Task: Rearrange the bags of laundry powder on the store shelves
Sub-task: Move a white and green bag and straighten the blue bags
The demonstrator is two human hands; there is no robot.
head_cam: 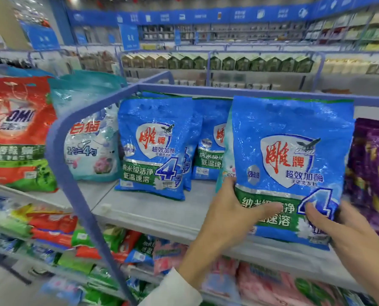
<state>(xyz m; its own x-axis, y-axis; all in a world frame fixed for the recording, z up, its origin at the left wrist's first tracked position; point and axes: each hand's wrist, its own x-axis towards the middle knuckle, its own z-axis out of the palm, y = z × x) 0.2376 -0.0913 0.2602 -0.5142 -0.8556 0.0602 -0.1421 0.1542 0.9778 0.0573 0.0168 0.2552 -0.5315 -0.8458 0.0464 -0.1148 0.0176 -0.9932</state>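
— What's over on the left?
— A red bag (16, 133), with a pale teal bag (89, 142) just beside it. Next a standing blue bag (153, 149) is upright on the grey shelf (153, 213), and a rear blue bag (208, 146) is behind it.
— And the one being handled?
— The held blue bag (290, 155) is upright at the shelf's front edge. The left hand (232, 213) grips its lower left corner, thumb across the front. The right hand (347, 230) grips the lower right corner likewise. I can't tell whether it rests on the shelf. Purple bags (374, 173) stand just right of it.
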